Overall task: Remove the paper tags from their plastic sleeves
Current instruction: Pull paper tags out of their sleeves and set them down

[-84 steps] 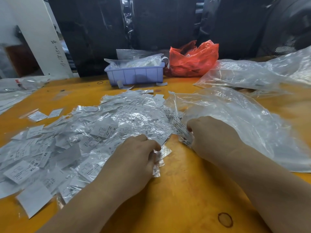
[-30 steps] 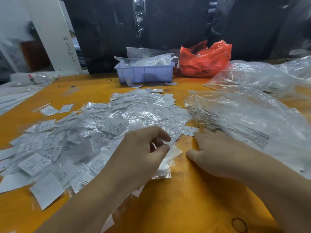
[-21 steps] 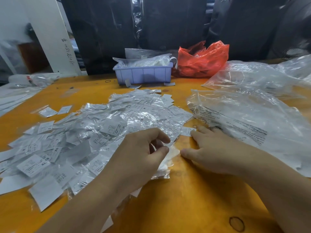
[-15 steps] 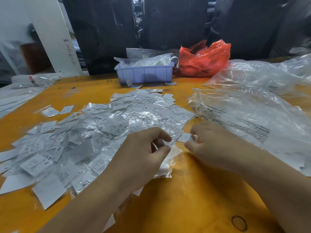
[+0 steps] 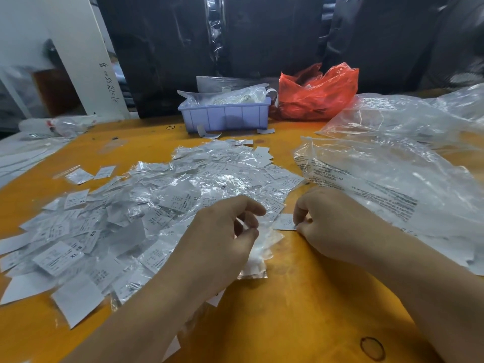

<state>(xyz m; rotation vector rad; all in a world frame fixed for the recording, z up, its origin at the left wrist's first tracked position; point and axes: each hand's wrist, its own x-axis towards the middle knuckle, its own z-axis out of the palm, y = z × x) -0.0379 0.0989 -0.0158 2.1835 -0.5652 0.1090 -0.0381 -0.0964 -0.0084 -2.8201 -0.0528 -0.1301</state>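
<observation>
Two hands at the near edge of the tag pile (image 5: 162, 205) on the orange worktop (image 5: 301, 310).

I can't read most tag print, and the pile hides which sleeves are full. My left hand (image 5: 222, 239) is curled over the pile's near edge — what it holds is hidden. My right hand (image 5: 330, 221), just right of the pile, pinches one sleeved tag (image 5: 284, 221) — fingers tightly curled.
</observation>
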